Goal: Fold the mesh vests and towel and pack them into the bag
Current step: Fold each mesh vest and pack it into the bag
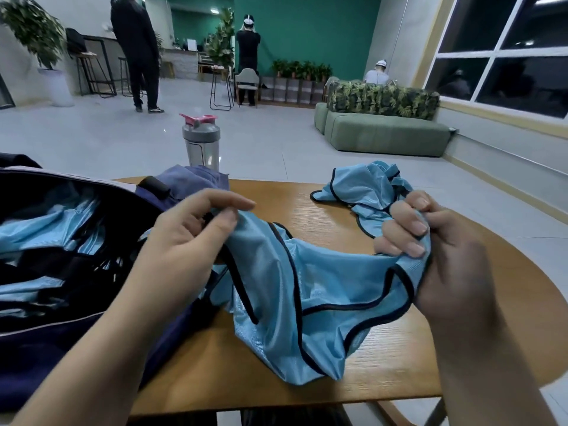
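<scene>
While both hands pinch the blue mesh vest (295, 290) above the table (399, 364), left hand (184, 238) and right hand (430, 250) should pull its trimmed edges level (it sags, crumpled) before folding toward the open bag (46, 339).

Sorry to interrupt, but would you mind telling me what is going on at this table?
A person is packing blue mesh vests into a bag. Both hands grip one vest stretched above the table: the left hand pinches one end, the right hand holds the other bunched. The vest is not yet folded. A second vest lies crumpled on the table. The open bag at the left already holds blue mesh fabric. A shaker bottle stands behind it.
</scene>
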{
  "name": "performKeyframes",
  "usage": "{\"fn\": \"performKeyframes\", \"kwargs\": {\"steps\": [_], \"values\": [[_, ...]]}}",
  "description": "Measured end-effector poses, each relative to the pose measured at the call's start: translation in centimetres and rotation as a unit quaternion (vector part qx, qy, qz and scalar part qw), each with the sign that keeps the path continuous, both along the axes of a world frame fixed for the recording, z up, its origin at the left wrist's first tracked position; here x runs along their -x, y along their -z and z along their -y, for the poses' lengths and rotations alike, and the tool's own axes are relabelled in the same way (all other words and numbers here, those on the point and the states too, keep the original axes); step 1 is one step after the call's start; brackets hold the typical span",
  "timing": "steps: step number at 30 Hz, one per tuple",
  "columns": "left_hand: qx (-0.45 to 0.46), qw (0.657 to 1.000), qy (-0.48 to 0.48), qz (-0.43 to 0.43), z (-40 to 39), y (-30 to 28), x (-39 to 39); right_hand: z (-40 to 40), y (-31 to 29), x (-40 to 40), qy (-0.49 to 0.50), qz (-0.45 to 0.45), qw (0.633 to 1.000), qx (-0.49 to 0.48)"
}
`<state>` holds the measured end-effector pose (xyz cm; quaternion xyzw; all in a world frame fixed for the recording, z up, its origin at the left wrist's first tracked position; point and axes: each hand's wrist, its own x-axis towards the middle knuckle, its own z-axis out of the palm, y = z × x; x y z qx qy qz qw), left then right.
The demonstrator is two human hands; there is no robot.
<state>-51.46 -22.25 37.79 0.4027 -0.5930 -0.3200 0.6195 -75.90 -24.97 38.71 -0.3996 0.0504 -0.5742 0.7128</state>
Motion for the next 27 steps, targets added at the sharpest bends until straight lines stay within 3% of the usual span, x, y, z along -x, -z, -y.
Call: {"fn": "performKeyframes", "kwargs": {"steps": [6,8,10,11,12,15,17,19,23,27], "values": [[-0.029,0.982,0.172,0.067,-1.6,0.1,0.3,-0.6,-0.1,-1.0,-0.013,-0.087,0.995,0.038],[-0.013,0.976,0.170,0.136,-2.1,0.0,0.8,-1.1,-0.1,-1.7,0.031,-0.141,0.989,0.037],[0.015,0.981,0.108,0.159,-1.5,-0.6,0.7,-1.0,-0.5,-1.9,0.143,-0.238,0.960,0.028],[0.023,0.984,0.066,0.165,-0.6,-1.1,0.2,-0.5,-1.0,-1.7,0.220,-0.310,0.924,0.047],[0.023,0.984,0.028,0.176,0.7,-1.9,-0.4,0.3,-1.5,-1.4,0.299,-0.397,0.864,0.080],[-0.006,0.976,-0.028,0.217,5.4,-5.6,-2.5,4.6,-3.6,-0.4,0.441,-0.595,0.656,0.145],[-0.027,0.979,-0.022,0.200,8.2,-8.6,-3.6,7.7,-5.2,-0.2,0.454,-0.658,0.586,0.132],[-0.017,0.986,-0.044,0.159,10.0,-12.0,-4.4,9.7,-7.6,-0.6,0.478,-0.654,0.574,0.118],[0.073,0.993,-0.083,0.048,9.8,-18.3,-5.4,9.5,-14.4,-0.6,0.660,-0.427,0.611,0.095],[0.100,0.991,-0.062,0.071,8.7,-18.8,-5.1,8.5,-16.4,-1.4,0.664,-0.434,0.594,0.137]]}}
